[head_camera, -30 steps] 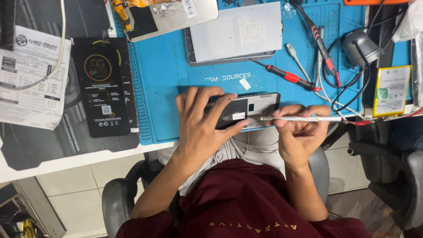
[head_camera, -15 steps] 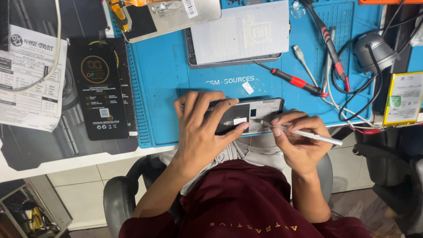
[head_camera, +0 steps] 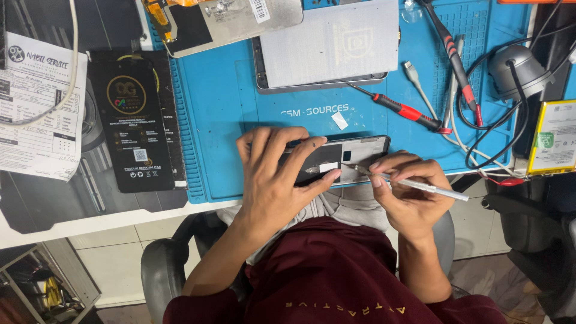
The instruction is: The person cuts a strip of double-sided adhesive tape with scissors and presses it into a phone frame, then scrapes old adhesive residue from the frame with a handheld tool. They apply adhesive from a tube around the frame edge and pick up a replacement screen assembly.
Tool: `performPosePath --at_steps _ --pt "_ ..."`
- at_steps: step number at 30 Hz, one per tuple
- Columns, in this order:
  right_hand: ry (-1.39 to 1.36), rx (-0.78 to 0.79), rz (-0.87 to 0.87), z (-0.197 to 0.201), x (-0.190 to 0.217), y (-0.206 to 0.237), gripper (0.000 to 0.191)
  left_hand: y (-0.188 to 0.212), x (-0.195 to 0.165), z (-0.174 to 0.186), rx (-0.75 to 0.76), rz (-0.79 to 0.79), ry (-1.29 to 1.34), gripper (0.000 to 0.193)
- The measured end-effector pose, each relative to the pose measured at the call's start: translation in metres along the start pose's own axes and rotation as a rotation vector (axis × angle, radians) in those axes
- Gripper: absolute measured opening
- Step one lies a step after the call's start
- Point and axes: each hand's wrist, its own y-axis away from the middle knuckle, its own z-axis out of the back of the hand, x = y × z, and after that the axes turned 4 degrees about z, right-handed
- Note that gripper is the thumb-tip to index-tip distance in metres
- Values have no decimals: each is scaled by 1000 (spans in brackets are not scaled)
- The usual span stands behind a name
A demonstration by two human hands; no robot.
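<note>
Blue mat [head_camera: 228, 114]: left hand [head_camera: 273, 180] clamps half-hidden phone [head_camera: 354, 153]; right hand [head_camera: 408, 192] pinches tweezers [head_camera: 414, 185].

An opened phone [head_camera: 354, 153] lies on the near edge of the work mat [head_camera: 228, 114], which sits on the counter [head_camera: 90, 219]. The left hand [head_camera: 279, 174] rests on the phone's left part; the right hand [head_camera: 411, 192], at its right end, holds tweezers [head_camera: 420, 186]. A screwdriver [head_camera: 402, 109] lies farther right, a panel [head_camera: 327, 45] beyond, a dark box [head_camera: 133, 120] left of the mat.

phones 1 [head_camera: 354, 150] | tweezers 1 [head_camera: 414, 185] | screwdrivers 2 [head_camera: 408, 111] | black boxes 1 [head_camera: 135, 123]
</note>
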Motion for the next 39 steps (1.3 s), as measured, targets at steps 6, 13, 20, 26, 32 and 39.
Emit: performPosePath --at_steps 6,13,20,26,32,39 --pt "7 5 3 0 0 0 31 1 1 0 5 0 6 52" --pt "34 8 4 1 2 0 30 2 0 0 7 -2 27 53" --pt "14 19 4 2 2 0 31 2 1 -1 11 -4 26 54" --pt "33 6 9 3 1 0 31 3 0 0 23 -2 23 53" --pt "9 2 -4 0 -1 1 30 3 4 0 15 -6 22 53" --pt "-3 0 -3 0 -1 1 30 3 3 0 23 -3 26 54"
